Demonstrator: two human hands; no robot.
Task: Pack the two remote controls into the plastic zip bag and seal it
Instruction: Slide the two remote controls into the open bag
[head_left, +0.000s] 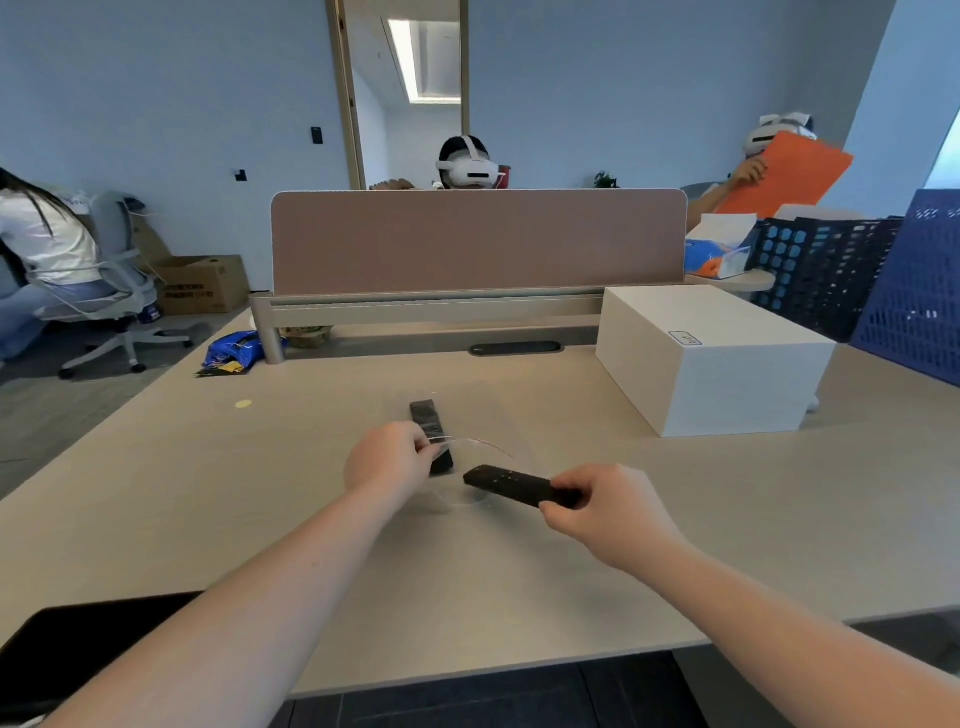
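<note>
A clear plastic zip bag (480, 415) lies on the beige desk (260, 493), hard to see except for its open rim. One black remote (428, 421) lies inside it, pointing away from me. My left hand (387, 457) pinches the near edge of the bag's mouth and holds it up. My right hand (608, 506) grips the rear end of the second black remote (511, 486). That remote's front end is at the bag's opening, to the right of the first remote.
A white box (711, 358) stands at the right of the desk, with blue crates (914, 291) behind it. A pink divider panel (478, 241) closes the far edge. A blue snack packet (234, 353) lies at the far left. A dark object (78, 649) is at the near left corner.
</note>
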